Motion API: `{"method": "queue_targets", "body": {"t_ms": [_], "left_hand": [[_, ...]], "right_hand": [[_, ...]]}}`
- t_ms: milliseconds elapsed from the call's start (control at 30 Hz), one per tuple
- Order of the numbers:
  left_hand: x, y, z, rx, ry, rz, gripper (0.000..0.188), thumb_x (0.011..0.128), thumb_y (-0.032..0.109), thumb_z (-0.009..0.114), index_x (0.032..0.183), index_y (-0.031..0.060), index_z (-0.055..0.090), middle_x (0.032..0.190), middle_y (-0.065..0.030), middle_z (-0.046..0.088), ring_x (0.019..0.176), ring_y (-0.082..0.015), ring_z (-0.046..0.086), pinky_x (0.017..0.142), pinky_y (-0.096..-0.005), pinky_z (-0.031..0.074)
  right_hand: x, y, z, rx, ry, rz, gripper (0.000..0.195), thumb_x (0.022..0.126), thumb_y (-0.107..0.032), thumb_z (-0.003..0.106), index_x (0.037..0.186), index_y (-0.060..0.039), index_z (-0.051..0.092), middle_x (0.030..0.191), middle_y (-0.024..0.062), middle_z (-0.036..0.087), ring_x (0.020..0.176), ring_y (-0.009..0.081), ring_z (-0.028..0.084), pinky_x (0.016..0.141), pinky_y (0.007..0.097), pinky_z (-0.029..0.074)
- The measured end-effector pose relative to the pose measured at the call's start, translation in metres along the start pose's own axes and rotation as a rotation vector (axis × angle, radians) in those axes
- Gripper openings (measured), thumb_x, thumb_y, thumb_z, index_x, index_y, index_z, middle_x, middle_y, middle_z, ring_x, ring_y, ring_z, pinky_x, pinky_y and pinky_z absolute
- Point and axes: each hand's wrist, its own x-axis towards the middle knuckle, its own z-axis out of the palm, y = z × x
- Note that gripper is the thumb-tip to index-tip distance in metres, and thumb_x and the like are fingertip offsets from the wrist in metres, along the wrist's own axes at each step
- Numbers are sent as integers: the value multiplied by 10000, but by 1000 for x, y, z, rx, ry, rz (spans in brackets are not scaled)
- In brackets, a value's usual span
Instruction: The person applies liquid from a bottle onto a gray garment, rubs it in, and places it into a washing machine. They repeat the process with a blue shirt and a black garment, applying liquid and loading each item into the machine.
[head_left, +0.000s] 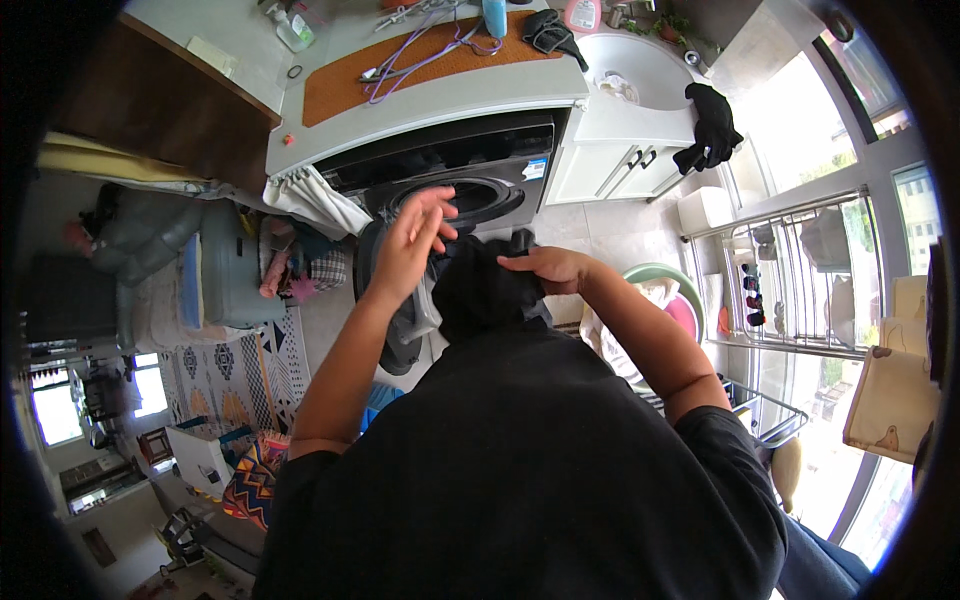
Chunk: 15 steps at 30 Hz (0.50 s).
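Note:
My right hand (553, 268) grips a bunched black garment (480, 292) in front of my chest, its thumb lying over the dark cloth. My left hand (418, 236) is raised to the left of the cloth, holding nothing, with its fingers apart. Beyond both hands stands a dark front-loading washing machine (450, 161) under a counter. Its round drum opening (480, 196) faces me, partly covered by my left hand. The machine's door (397, 352) hangs wide to the left, partly behind my left forearm. The garment's lower part merges with my black shirt and cannot be told apart.
Clothes hangers (412, 67) lie on a brown mat (330, 86) atop the counter. Right of it are a white sink (667, 64) and black cloth (709, 127) over the cabinet edge. A green basin (694, 289) with laundry stands by my right forearm; a drying rack (787, 345) lines the windows.

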Motion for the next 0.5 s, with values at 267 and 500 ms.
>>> {"method": "queue_targets", "body": {"t_ms": [267, 500], "left_hand": [[-34, -57, 33, -207, -68, -213, 304, 998, 266, 364, 1055, 32, 549, 862, -50, 578, 774, -113, 578, 712, -243, 486], [-26, -49, 63, -200, -253, -191, 339, 991, 220, 379, 1287, 56, 402, 1057, -89, 580, 972, -160, 576, 824, -294, 467]], "right_hand": [[-20, 20, -31, 603, -208, -177, 761, 841, -645, 439, 1253, -7, 484, 1219, 148, 561, 1104, 279, 549, 969, 411, 407], [-33, 8, -1, 714, -340, -202, 911, 777, -725, 444, 1299, 21, 425, 1252, 214, 517, 1130, 332, 524, 985, 454, 393]]}}
